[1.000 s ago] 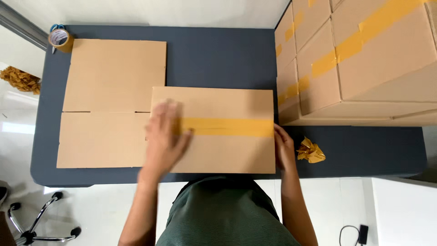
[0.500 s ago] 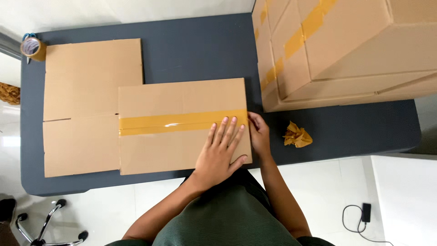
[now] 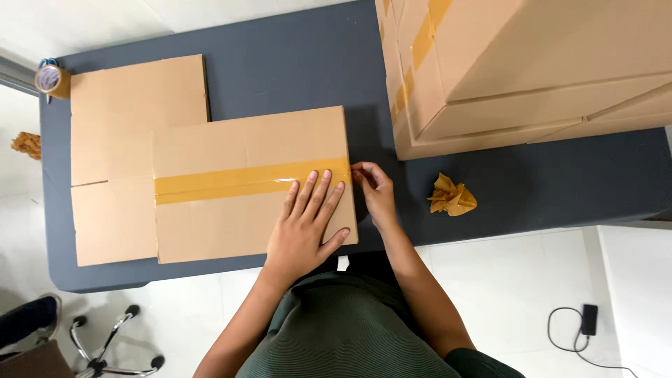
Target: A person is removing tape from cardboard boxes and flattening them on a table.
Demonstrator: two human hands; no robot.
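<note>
A closed brown cardboard box lies on the dark grey table, with a strip of yellow-brown tape running along its top seam. My left hand lies flat on the box's right end, fingers spread, fingertips on the tape. My right hand is at the box's right edge, its fingers curled against the spot where the tape ends. I cannot see whether they pinch the tape.
A flattened cardboard sheet lies under the box at the left. A tape roll sits at the table's far left corner. Stacked taped boxes fill the right. A crumpled tape wad lies beside them. Below is a chair base.
My left hand has slid along the tape from the box's left end to its right end. My right hand stays at the right edge. The view has shifted.
</note>
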